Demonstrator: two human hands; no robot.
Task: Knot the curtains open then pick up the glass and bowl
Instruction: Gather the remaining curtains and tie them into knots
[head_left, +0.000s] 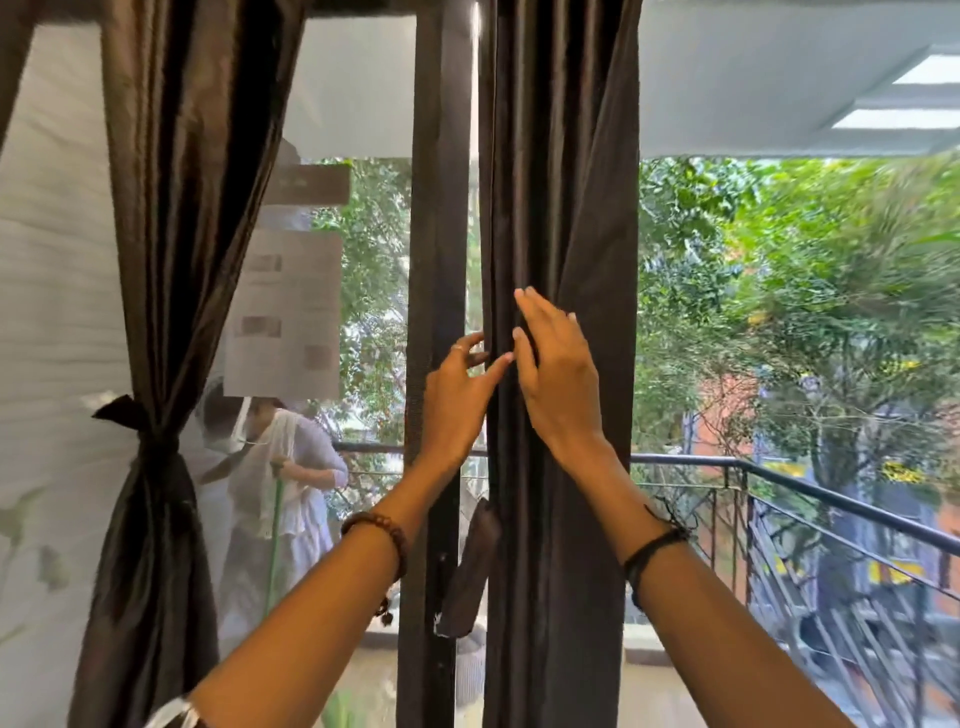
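Note:
Two dark brown curtains hang at a window. The left curtain (171, 208) is gathered and tied with a knot (136, 418) at mid height. The right curtain (563, 182) hangs straight and bunched in the middle of the view. My left hand (457, 400) is at this curtain's left edge, fingers spread and touching the fabric. My right hand (558, 374) lies flat on the curtain's front, fingers apart. Neither hand holds anything. No glass or bowl is in view.
A dark window frame post (439, 260) stands just left of the right curtain. Papers (285, 312) are stuck on the glass. A person's reflection (280, 467) shows in the left pane. Outside are a balcony railing (779, 483) and trees.

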